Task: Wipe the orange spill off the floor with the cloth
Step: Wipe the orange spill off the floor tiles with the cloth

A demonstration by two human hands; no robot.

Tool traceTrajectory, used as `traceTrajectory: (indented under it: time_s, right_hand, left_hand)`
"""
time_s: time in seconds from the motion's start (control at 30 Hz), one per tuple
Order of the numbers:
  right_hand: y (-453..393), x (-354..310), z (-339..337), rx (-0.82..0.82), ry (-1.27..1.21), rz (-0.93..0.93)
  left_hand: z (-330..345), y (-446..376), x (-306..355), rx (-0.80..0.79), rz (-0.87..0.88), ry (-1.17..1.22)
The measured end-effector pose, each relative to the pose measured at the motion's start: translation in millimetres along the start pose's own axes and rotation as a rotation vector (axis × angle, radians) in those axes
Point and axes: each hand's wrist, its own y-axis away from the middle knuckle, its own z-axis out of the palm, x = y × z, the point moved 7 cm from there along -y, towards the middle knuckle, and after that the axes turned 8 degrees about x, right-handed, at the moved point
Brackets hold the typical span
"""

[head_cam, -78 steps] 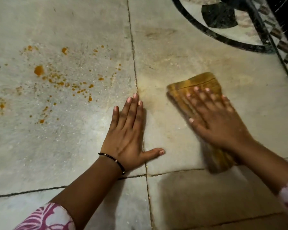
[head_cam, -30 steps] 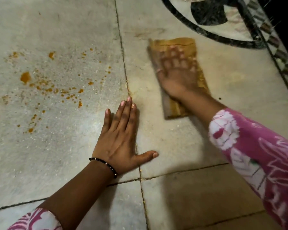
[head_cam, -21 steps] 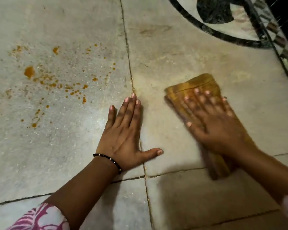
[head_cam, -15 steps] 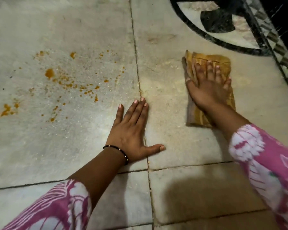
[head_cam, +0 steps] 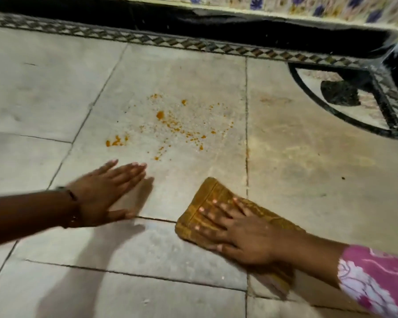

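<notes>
Where the tiles lie nearest, the right hand is pressed flat, fingers spread, on the folded cloth, at 5 o'clock. Left hand: open, blurred, at 8 o'clock; floor contact cannot be told. Orange spill: unwiped, farther off at 12 o'clock. Recommended: cloth to be swept forward under even pressure, specks gathered inward, not scattered over the floor.
</notes>
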Motion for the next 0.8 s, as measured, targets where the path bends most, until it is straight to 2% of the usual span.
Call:
traceTrajectory:
  time_s: [0.1,0.17,0.3,0.37,0.47,0.57,0.63,0.7,0.8]
  right_hand:
    - [-34.8,-7.9,-14.6,-0.052,0.021,-0.037]
    - [-67.4,-26.3,-20.9,-0.019,0.035,-0.035]
    - [-137.5,-86.7,-25.6,0.116,-0.043,-0.035]
    - [-159.5,-103.7,-31.5,0.182,-0.08,-0.019]
    - [-141.3,-98.6,-37.4,0.279,-0.162,0.136]
    - [-65.2,-83.8,-23.3,0.395,-0.228,0.412]
    - [-11.4,-74.6,-0.7,0.39,-0.256,0.562]
    - [13.9,-73.6,21.7,0.339,-0.255,0.582]
    - [11.2,-76.7,18.7,0.498,-0.226,0.596]
  left_hand:
    - [4.4,31.7,-51.0,-0.065,0.112,-0.081]
    - [12.1,32.2,-60.5,-0.024,0.075,-0.052]
    - [34.1,29.4,-55.8,0.168,-0.288,0.29]
    - [49.4,31.3,-52.8,0.218,-0.353,0.459]
    - [62.0,42.6,-28.1,0.216,-0.103,0.511]
    - [56.2,56.4,-15.6,0.265,0.133,0.533]
    - [52.4,66.5,-20.2,0.308,0.135,0.538]
    - [52.5,76.5,-26.2,0.353,0.079,0.537]
    - [55.9,80.2,-28.9,0.359,0.032,0.491]
